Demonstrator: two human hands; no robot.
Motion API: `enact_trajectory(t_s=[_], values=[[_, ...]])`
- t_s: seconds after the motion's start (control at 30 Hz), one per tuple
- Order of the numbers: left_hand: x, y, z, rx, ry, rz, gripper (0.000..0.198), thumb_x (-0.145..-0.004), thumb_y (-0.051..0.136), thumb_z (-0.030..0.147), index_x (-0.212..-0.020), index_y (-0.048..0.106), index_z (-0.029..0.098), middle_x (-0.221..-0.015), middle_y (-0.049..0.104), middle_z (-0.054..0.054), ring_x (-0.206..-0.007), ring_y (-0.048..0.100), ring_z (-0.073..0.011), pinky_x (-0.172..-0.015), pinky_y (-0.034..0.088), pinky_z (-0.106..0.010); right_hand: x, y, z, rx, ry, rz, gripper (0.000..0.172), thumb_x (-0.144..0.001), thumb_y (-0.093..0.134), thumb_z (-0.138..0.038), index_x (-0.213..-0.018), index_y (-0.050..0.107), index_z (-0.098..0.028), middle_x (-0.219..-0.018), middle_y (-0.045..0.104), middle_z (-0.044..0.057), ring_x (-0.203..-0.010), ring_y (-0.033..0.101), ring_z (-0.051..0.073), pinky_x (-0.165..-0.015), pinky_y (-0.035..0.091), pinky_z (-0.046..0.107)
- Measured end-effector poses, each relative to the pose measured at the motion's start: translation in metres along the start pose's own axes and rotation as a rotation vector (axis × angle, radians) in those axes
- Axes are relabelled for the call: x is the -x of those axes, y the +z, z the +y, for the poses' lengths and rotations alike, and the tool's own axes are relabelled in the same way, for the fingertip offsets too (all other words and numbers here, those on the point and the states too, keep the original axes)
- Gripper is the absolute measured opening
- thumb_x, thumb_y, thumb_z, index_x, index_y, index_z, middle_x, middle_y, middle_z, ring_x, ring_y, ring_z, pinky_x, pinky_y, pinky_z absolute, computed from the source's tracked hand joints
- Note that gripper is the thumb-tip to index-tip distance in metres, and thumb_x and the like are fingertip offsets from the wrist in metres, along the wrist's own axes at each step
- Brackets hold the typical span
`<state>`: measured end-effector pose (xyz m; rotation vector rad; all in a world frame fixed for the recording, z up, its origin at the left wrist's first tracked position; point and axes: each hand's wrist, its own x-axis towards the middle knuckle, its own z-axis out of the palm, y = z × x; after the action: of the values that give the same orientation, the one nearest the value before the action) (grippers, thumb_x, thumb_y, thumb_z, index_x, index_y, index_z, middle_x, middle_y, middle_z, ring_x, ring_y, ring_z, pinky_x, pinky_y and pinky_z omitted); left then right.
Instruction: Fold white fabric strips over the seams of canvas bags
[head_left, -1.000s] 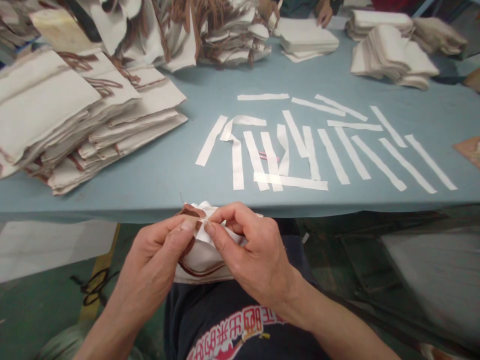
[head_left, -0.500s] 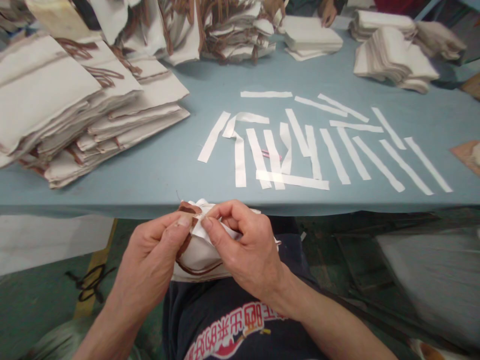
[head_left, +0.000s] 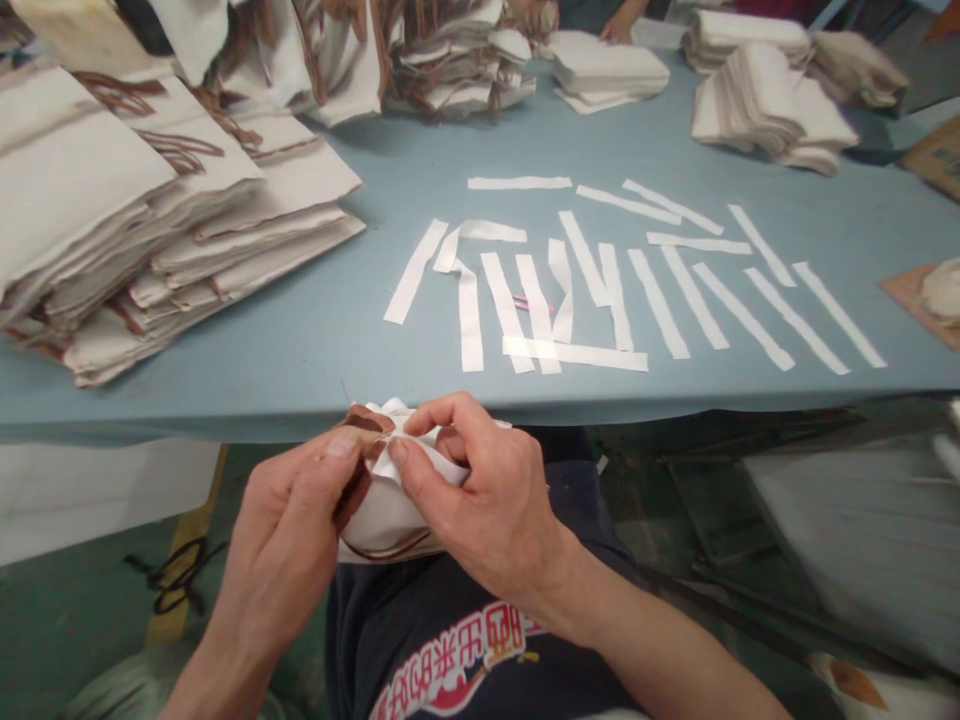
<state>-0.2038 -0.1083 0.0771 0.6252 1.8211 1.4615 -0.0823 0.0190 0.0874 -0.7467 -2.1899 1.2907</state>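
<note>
A small white cloth pouch (head_left: 386, 515) with a brown drawstring rests on my lap below the table's front edge. My left hand (head_left: 289, 540) grips its left side, thumb pressed at the gathered brown top. My right hand (head_left: 480, 500) pinches the white cloth at the top, fingers curled over it. Both hands are closed on the pouch. Most of the pouch is hidden under my fingers.
Several white paper strips (head_left: 600, 280) lie on the blue table (head_left: 300, 350). Stacks of cloth bags (head_left: 150, 220) stand at the left and back. Folded white piles (head_left: 772, 110) are at the far right. Another person's hand (head_left: 619, 25) works at the far edge.
My hands keep their grip on the pouch; the view has shifted slightly right and down. My fingers have barely moved.
</note>
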Motion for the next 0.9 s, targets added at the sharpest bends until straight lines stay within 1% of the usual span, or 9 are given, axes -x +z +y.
enact_trajectory(t_s=[0.03,0.1,0.2,0.27,0.43,0.57,0.7,0.77,0.9], values=[[0.000,-0.001,0.001,0.058,-0.012,-0.009,0.044,-0.100,0.065,0.055,-0.079,0.078,0.018,-0.073,0.064,-0.002,-0.065,0.052,-0.0170,-0.055,0.044,-0.024,0.000,-0.001,0.000,0.015,-0.001,-0.003,0.017,-0.100,0.068,-0.038,-0.097,0.074,-0.023,-0.054,0.059,-0.008,-0.044,0.051,0.011,-0.055,0.035,0.026],[0.000,-0.002,0.002,0.133,-0.032,-0.024,0.037,-0.094,0.074,0.053,-0.085,0.083,0.018,-0.081,0.073,-0.004,-0.068,0.058,-0.0183,-0.058,0.047,-0.024,0.000,-0.001,0.000,0.038,-0.009,-0.003,0.017,-0.100,0.069,-0.039,-0.095,0.074,-0.024,-0.056,0.061,-0.007,-0.046,0.055,0.012,-0.056,0.036,0.026],[0.003,-0.002,0.002,0.126,-0.037,-0.027,0.032,-0.087,0.084,0.051,-0.089,0.085,0.019,-0.084,0.076,-0.003,-0.068,0.060,-0.0172,-0.058,0.046,-0.023,0.000,-0.001,0.001,0.040,-0.019,0.005,0.018,-0.100,0.071,-0.040,-0.092,0.074,-0.024,-0.059,0.063,-0.006,-0.049,0.057,0.012,-0.056,0.036,0.026],[0.004,-0.002,0.003,0.106,-0.027,-0.012,0.031,-0.085,0.087,0.051,-0.088,0.084,0.020,-0.085,0.076,-0.003,-0.068,0.061,-0.0165,-0.059,0.047,-0.023,0.000,-0.001,0.004,0.015,-0.015,-0.009,0.018,-0.100,0.071,-0.041,-0.093,0.074,-0.024,-0.060,0.064,-0.006,-0.049,0.056,0.012,-0.056,0.037,0.026],[0.008,-0.004,0.000,0.088,-0.045,-0.002,0.033,-0.083,0.088,0.052,-0.087,0.081,0.020,-0.077,0.073,-0.001,-0.066,0.062,-0.0163,-0.058,0.047,-0.022,0.000,-0.001,0.008,-0.041,-0.037,-0.070,0.018,-0.101,0.070,-0.041,-0.095,0.072,-0.024,-0.062,0.065,-0.007,-0.049,0.054,0.011,-0.056,0.041,0.025],[0.010,-0.009,-0.006,0.120,-0.037,-0.036,0.032,-0.084,0.088,0.052,-0.093,0.082,0.022,-0.081,0.074,0.000,-0.069,0.063,-0.0163,-0.060,0.048,-0.021,0.002,0.000,0.007,0.009,-0.075,-0.013,0.019,-0.103,0.067,-0.041,-0.094,0.073,-0.024,-0.062,0.065,-0.005,-0.048,0.053,0.012,-0.056,0.041,0.027],[0.010,-0.010,-0.007,0.112,-0.042,-0.073,0.038,-0.085,0.086,0.057,-0.104,0.083,0.024,-0.090,0.079,-0.003,-0.075,0.068,-0.0196,-0.064,0.052,-0.024,0.003,0.004,0.006,0.072,-0.105,0.019,0.023,-0.104,0.064,-0.043,-0.093,0.073,-0.025,-0.064,0.069,-0.003,-0.051,0.058,0.014,-0.056,0.041,0.029],[0.011,-0.008,-0.005,0.081,-0.018,-0.059,0.038,-0.086,0.085,0.056,-0.103,0.083,0.023,-0.091,0.080,-0.004,-0.075,0.068,-0.0190,-0.066,0.052,-0.023,0.004,0.005,0.006,0.088,-0.113,0.023,0.023,-0.105,0.063,-0.044,-0.095,0.073,-0.025,-0.066,0.071,-0.002,-0.052,0.061,0.015,-0.056,0.042,0.030],[0.011,-0.003,0.002,-0.046,0.103,-0.004,0.034,-0.088,0.084,0.053,-0.096,0.084,0.020,-0.077,0.076,-0.002,-0.065,0.067,-0.0165,-0.057,0.050,-0.021,0.007,0.010,0.008,0.105,-0.161,0.091,0.022,-0.105,0.064,-0.040,-0.094,0.075,-0.024,-0.064,0.071,-0.002,-0.050,0.061,0.014,-0.055,0.041,0.029]])
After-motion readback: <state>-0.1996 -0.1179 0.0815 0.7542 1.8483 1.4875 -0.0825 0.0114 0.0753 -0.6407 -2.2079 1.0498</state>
